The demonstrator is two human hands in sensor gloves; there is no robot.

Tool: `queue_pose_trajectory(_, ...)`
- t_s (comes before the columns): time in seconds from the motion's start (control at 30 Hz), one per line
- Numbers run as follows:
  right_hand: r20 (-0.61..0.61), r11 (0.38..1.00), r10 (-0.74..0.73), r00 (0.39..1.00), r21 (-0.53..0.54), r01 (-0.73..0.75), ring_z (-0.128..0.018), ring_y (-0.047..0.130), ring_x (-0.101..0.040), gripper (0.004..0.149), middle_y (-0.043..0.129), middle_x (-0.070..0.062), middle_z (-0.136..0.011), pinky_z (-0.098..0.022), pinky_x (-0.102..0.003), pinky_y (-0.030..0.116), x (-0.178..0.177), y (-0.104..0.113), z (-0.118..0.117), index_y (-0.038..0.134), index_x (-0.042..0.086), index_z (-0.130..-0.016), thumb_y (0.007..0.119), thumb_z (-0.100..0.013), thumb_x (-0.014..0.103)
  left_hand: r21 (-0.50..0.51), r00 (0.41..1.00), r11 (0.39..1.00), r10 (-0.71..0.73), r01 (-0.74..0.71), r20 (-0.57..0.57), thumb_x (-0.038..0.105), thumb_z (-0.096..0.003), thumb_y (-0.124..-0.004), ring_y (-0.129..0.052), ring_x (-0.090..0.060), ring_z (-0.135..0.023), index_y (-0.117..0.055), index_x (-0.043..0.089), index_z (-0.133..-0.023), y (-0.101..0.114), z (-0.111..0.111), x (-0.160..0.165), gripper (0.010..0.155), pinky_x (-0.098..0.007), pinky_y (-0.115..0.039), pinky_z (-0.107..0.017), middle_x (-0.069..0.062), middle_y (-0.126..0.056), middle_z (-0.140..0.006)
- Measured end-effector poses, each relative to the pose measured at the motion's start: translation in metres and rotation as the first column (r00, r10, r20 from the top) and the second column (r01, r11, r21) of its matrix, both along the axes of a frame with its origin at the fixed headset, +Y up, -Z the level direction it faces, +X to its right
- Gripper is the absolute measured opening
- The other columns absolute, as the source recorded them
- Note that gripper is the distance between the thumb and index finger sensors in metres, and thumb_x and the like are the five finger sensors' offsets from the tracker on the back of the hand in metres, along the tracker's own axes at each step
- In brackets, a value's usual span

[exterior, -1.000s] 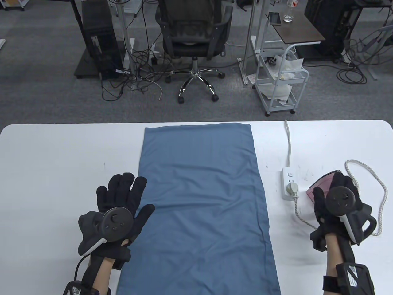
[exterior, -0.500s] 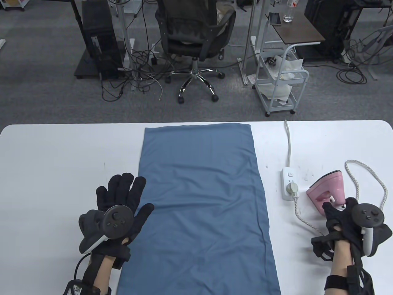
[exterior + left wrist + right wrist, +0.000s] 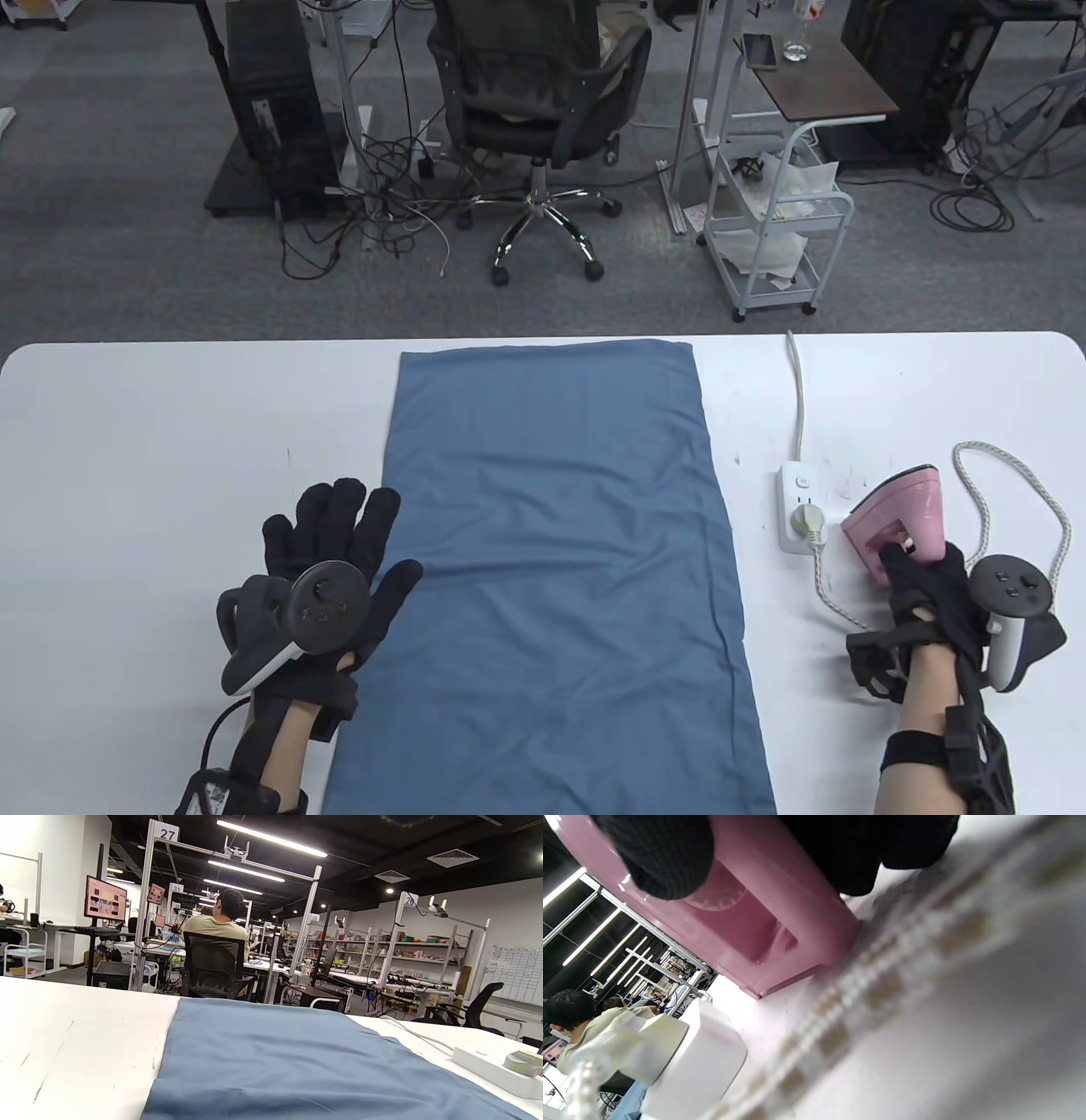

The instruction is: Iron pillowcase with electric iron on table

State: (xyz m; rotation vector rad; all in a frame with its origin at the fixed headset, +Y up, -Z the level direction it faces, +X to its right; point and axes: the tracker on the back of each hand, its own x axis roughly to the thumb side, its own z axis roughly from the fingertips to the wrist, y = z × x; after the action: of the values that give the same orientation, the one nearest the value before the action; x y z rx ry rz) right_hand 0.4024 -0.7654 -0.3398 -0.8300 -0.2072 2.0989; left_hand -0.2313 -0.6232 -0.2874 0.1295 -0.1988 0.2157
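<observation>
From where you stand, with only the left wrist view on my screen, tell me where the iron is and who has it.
Observer: The pink iron stands on the white table, right of the power strip. The right hand grips its handle.
Operator: Report the left hand.
Observer: The left hand lies flat, fingers spread, on the near left edge of the blue pillowcase.
Operator: Confirm the iron is plugged in.
Observer: A plug sits in the strip, and a braided cord loops behind the iron.
</observation>
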Motion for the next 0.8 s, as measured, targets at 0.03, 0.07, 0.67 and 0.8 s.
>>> queue_pose_trajectory(0.03, -0.002, 0.999, 0.035, 0.999, 0.013, -0.035, -0.089, 0.077, -0.035, 0.055, 0.072, -0.002, -0.101, -0.068, -0.053, 0.067, -0.001, 0.002, -0.001, 0.063, 0.028, -0.093, 0.081, -0.046, 0.049, -0.001, 1.0, 1.0, -0.001, 0.001, -0.001, 0.064, -0.0535, -0.055, -0.022, -0.044, -0.116, -0.025, 0.034, -0.116, 0.0, 0.0, 0.0, 0.075, -0.074, -0.025, -0.078, -0.01, -0.023, -0.125)
queue_pose_trajectory(0.07, -0.002, 0.998, 0.054, 0.999, 0.022, -0.054, -0.088, 0.078, -0.033, 0.054, 0.073, -0.001, -0.1, -0.068, -0.053, 0.068, -0.002, 0.003, -0.001, 0.064, 0.029, -0.092, 0.081, -0.046, 0.05, -0.001, 1.0, 1.0, 0.0, 0.0, -0.002, 0.064, -0.0534, -0.055, -0.023, -0.044, -0.116, -0.025, 0.034, -0.116, 0.0, 0.0, 0.0, 0.076, -0.074, -0.025, -0.078, -0.01, -0.024, -0.125)
queue_pose_trajectory(0.67, -0.058, 0.866, 0.163, 0.985, 0.486, -0.115, -0.064, 0.087, -0.027, 0.05, 0.084, -0.009, -0.074, -0.06, -0.055, 0.072, -0.058, 0.111, 0.03, 0.068, 0.018, -0.086, 0.077, -0.046, 0.046, -0.008, 0.999, 1.0, 0.01, -0.01, 0.04, 0.064, -0.0534, -0.055, -0.022, -0.044, -0.116, -0.025, 0.034, -0.116, -0.001, 0.002, 0.006, 0.076, -0.074, -0.025, -0.078, -0.01, -0.023, -0.125)
queue_pose_trajectory(0.8, -0.049, 0.834, 0.102, 0.994, 0.548, -0.058, -0.049, 0.094, -0.02, 0.045, 0.091, -0.003, -0.062, -0.05, -0.048, 0.082, -0.069, 0.122, 0.044, 0.075, 0.02, -0.079, 0.076, -0.045, 0.049, -0.011, 0.999, 1.0, 0.002, -0.002, 0.052, 0.064, -0.0535, -0.055, -0.023, -0.044, -0.116, -0.025, 0.034, -0.116, -0.003, 0.003, 0.01, 0.076, -0.074, -0.025, -0.078, -0.01, -0.024, -0.125)
